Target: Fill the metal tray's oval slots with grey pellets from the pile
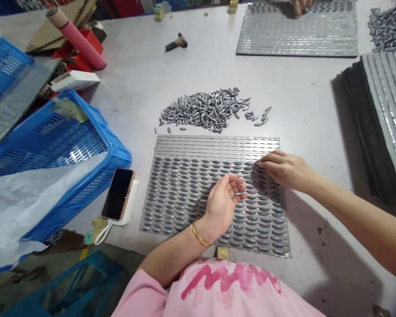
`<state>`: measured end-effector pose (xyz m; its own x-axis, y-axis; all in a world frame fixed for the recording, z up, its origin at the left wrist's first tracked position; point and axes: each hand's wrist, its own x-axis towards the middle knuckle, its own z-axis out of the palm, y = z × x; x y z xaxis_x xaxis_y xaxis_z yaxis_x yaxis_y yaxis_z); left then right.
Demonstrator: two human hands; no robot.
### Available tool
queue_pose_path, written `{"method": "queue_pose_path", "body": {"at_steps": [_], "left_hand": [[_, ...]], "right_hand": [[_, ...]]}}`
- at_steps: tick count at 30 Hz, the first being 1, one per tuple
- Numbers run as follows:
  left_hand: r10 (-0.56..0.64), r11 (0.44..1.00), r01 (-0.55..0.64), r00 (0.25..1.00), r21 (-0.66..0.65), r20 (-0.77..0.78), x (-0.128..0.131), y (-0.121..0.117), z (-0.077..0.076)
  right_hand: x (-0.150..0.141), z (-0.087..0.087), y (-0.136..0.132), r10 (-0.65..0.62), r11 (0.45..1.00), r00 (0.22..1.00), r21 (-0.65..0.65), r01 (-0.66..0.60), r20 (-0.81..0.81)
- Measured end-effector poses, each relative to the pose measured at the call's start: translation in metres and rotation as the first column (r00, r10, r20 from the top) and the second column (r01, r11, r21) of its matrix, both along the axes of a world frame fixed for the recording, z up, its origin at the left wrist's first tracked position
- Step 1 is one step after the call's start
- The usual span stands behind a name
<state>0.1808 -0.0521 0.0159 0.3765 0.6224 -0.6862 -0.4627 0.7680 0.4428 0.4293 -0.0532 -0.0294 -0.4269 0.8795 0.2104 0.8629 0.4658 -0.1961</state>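
Note:
A grey ridged sheet (218,147) lies flat on the table, with rows of small grey oval pieces (185,192) along its grooves. At its far edge several grooves are bare. My right hand (285,169) is over the sheet's right side, thumb and fingers pinched at the uppermost row of pieces. Whatever is between those fingertips is hidden. Above the middle of the sheet, my left hand (221,202) is cupped with its palm turned up, fingers loosely curled and apart, and no piece shows in it. Beyond the sheet lies a loose pile of the same oval pieces (204,109).
A phone (118,193) and a blue crate (95,119) with plastic film are on the left. Stacked ridged sheets (387,105) stand at right. Across the table, another person's hand (302,6) touches a second sheet (297,37). A dark-handled tool (176,42) lies farther back.

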Motion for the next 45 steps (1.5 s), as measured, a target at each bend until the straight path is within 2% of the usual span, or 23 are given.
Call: {"method": "queue_pose_path", "body": {"at_steps": [5, 7, 9, 12, 15, 17, 20, 23, 25, 28, 32, 38, 45], "left_hand": [[0.006, 1.0, -0.007, 1.0, 0.012, 0.015, -0.008, -0.001, -0.001], [0.014, 1.0, -0.014, 1.0, 0.006, 0.01, -0.012, -0.001, -0.002], [0.018, 1.0, -0.018, 1.0, 0.004, 0.002, -0.017, 0.0, -0.003], [0.023, 1.0, -0.023, 1.0, 0.01, -0.002, -0.021, 0.004, -0.001], [0.03, 0.999, -0.03, 1.0, 0.021, 0.007, -0.024, 0.006, 0.001], [0.039, 0.999, -0.039, 0.999, 0.022, 0.016, -0.026, 0.006, 0.002], [0.052, 0.999, -0.052, 0.999, 0.015, 0.01, -0.03, 0.007, 0.0], [0.063, 0.998, -0.063, 0.998, 0.006, -0.009, -0.033, 0.008, -0.001], [0.07, 0.998, -0.07, 0.997, -0.001, -0.015, -0.034, 0.009, -0.002], [0.072, 0.997, -0.072, 0.997, -0.004, -0.014, -0.035, 0.01, -0.004], [0.061, 0.998, -0.061, 0.998, 0.006, 0.018, -0.035, 0.009, -0.005], [0.052, 0.998, -0.053, 0.998, 0.019, 0.03, -0.035, 0.007, -0.001], [0.051, 0.999, -0.051, 0.998, 0.014, 0.037, -0.039, 0.01, -0.002]], "right_hand": [[-0.001, 0.002, 0.0, -0.015, 1.0, 1.0, -0.025, 0.015, -0.003], [0.008, 0.001, 0.006, -0.025, 0.998, 0.995, -0.063, 0.019, -0.095], [0.024, -0.001, 0.019, -0.098, 0.995, 0.976, -0.05, 0.09, -0.194], [0.054, -0.007, 0.054, -0.294, 0.952, 0.933, 0.017, 0.304, -0.207], [0.072, -0.016, 0.099, -0.407, 0.913, 0.908, -0.077, 0.4, -0.101], [0.07, -0.022, 0.13, -0.424, 0.895, 0.905, -0.169, 0.412, -0.042], [0.049, -0.028, 0.172, -0.421, 0.881, 0.907, -0.235, 0.411, 0.009], [0.025, -0.031, 0.204, -0.336, 0.92, 0.942, -0.214, 0.327, -0.005], [0.016, -0.033, 0.216, -0.272, 0.948, 0.962, -0.179, 0.263, -0.03], [0.011, -0.037, 0.22, -0.244, 0.967, 0.967, -0.089, 0.238, -0.066], [0.009, -0.037, 0.212, -0.362, 0.932, 0.932, -0.002, 0.362, -0.034], [-0.003, -0.025, 0.2, -0.482, 0.869, 0.869, -0.063, 0.491, 0.116], [-0.005, -0.019, 0.191, -0.509, 0.853, 0.849, -0.053, 0.52, 0.141]]}}
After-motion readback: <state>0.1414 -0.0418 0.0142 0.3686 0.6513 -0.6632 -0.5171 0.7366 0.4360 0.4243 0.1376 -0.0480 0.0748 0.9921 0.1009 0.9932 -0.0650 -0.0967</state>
